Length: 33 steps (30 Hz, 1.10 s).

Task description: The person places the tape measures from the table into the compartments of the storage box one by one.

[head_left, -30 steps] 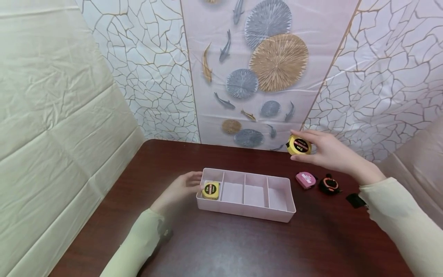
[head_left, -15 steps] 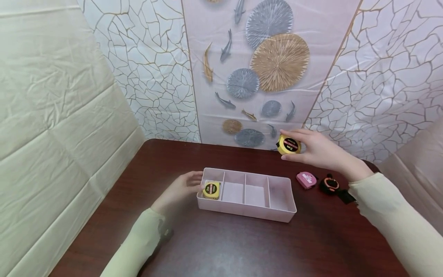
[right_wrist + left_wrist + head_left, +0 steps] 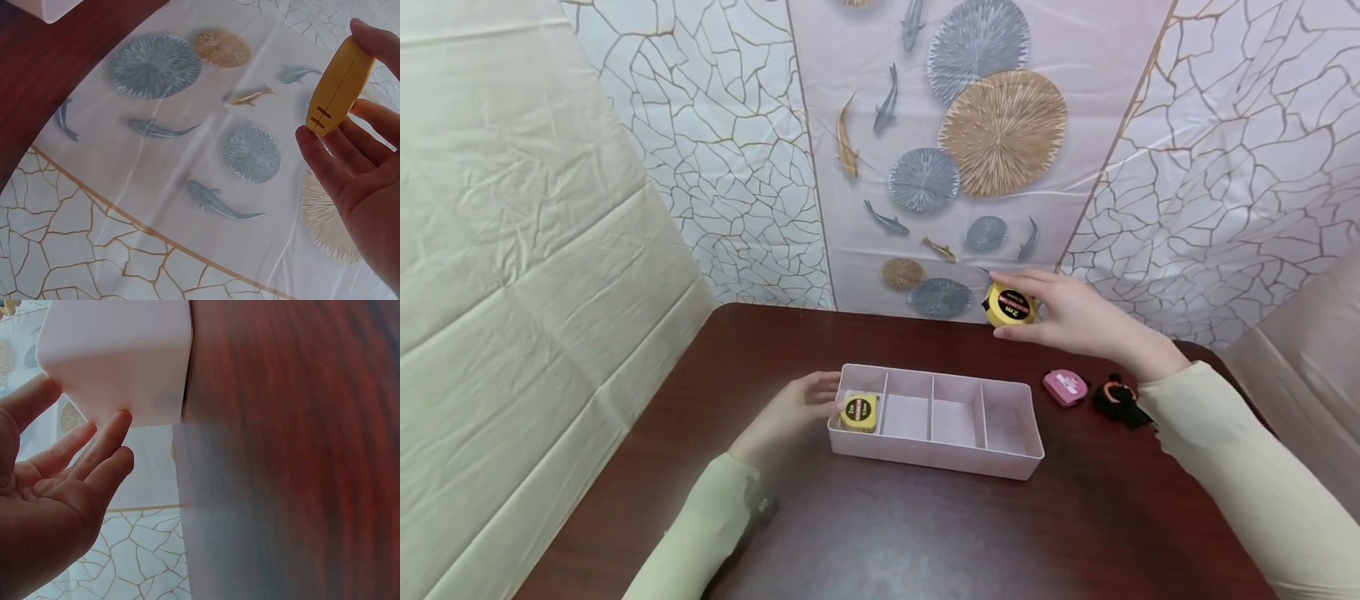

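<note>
My right hand (image 3: 1075, 315) pinches a yellow tape measure (image 3: 1009, 305) between thumb and fingers, held up beyond the far right part of a pale pink divided box (image 3: 936, 457). In the right wrist view the tape measure (image 3: 340, 84) shows its narrow yellow edge. My left hand (image 3: 786, 417) is at the box's left end; in the left wrist view its fingertips (image 3: 122, 419) touch the end wall (image 3: 125, 387), with nothing gripped. A second yellow tape measure (image 3: 858, 412) lies in the leftmost compartment. The other three compartments hold nothing.
A pink tape measure (image 3: 1065, 387) lies on the dark wood table (image 3: 880, 533) right of the box. Beside it is a black and orange tape measure (image 3: 1115, 398), partly overlapped by a dark strap near my right sleeve. A patterned cloth (image 3: 895, 167) hangs behind the table.
My right hand has moved left and slightly up with the yellow tape measure, toward the box's side. My left hand and the box stay in place.
</note>
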Tool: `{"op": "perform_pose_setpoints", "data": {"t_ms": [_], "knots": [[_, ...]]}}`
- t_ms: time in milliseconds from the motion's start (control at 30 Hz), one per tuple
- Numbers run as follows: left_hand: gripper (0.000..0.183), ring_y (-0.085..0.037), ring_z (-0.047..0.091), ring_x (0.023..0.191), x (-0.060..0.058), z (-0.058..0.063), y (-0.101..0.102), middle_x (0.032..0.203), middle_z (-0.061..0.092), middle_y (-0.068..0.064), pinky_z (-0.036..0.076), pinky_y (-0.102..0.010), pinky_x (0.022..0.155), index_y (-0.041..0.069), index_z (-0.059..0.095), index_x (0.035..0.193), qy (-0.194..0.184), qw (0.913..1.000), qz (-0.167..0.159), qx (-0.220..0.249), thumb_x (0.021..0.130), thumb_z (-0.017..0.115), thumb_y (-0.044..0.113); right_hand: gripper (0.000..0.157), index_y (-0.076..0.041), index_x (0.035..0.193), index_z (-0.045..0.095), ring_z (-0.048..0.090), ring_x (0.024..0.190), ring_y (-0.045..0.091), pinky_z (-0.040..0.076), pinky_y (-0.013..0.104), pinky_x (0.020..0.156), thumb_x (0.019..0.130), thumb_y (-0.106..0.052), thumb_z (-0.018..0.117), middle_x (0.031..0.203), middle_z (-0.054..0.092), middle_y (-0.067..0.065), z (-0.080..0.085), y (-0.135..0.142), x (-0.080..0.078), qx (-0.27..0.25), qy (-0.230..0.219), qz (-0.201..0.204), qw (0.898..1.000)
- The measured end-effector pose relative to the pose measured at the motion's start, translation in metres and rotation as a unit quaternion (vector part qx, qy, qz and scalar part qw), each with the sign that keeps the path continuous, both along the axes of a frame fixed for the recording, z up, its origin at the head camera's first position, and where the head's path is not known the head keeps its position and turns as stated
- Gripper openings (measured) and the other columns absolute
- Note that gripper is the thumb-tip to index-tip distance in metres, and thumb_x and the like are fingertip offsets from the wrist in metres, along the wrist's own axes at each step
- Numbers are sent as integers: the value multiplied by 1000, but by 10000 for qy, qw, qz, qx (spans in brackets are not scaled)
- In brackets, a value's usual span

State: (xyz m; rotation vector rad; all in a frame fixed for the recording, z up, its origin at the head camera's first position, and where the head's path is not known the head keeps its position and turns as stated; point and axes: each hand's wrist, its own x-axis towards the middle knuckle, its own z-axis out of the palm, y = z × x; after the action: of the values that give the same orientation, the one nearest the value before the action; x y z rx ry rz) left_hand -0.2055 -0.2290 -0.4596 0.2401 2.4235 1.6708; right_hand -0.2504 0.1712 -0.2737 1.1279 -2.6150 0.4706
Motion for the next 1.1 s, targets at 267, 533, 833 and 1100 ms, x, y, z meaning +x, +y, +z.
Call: {"op": "perform_pose_setpoints", "data": {"t_ms": [267, 533, 833, 1100], "knots": [[56, -27, 59, 125, 3, 1, 1, 139, 59, -9, 47, -47, 105, 14, 53, 144, -113, 9998, 37, 148, 93, 75, 21, 74, -3, 144, 54, 52, 131, 35, 40, 53, 109, 83, -33, 84, 143, 56, 15, 5, -12, -2, 81, -147, 71, 9998], [57, -29, 59, 125, 7, 3, 3, 140, 59, -13, 47, -48, 106, 11, 52, 145, -185, 9995, 31, 245, 93, 74, 20, 74, -6, 144, 55, 54, 130, 35, 43, 53, 107, 83, -36, 83, 144, 55, 15, 9, -25, -4, 143, -138, 125, 9997], [54, -24, 60, 124, 5, 3, 1, 138, 61, -6, 48, -45, 105, 18, 54, 143, -164, 9998, 25, 133, 93, 74, 23, 72, -5, 144, 55, 53, 131, 33, 42, 52, 108, 83, -32, 84, 143, 56, 16, 12, -39, -7, -73, -219, 288, 9993], [54, -23, 60, 123, 2, 4, 2, 138, 61, -5, 48, -46, 104, 18, 54, 143, -193, 9998, 66, 83, 93, 74, 24, 72, -8, 144, 55, 57, 125, 32, 45, 51, 104, 83, -30, 85, 138, 59, 14, 15, -48, -13, -195, -169, 519, 9983]]}}
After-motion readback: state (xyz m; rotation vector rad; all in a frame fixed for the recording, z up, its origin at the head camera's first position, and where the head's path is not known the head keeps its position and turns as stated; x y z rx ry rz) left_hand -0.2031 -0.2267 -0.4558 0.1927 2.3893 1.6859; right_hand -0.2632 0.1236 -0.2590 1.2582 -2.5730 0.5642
